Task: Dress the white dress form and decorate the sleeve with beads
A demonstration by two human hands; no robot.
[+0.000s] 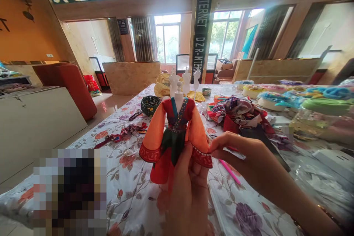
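Note:
A small mannequin [179, 99] stands upright in front of me, wearing a miniature robe [177, 118] with a red and teal top, wide orange sleeves and a dark green and red skirt. My left hand [186, 177] is closed around the right-hand sleeve [199, 132] from below, its thumb against the skirt. Along that sleeve's red patterned cuff runs a string of white beads [200, 151]. The thumb and index finger of my right hand [238, 147] pinch the bead string's end at the cuff's outer edge. The other sleeve [152, 132] hangs free.
On the flowered tablecloth [129, 188] lie fabric scraps [235, 114] and a pink stick [230, 172]. A dark woven basket [150, 105] and several bare white mannequins stand behind. Farther right is a lidded clear jar [312, 121]. A blurred patch covers the lower left.

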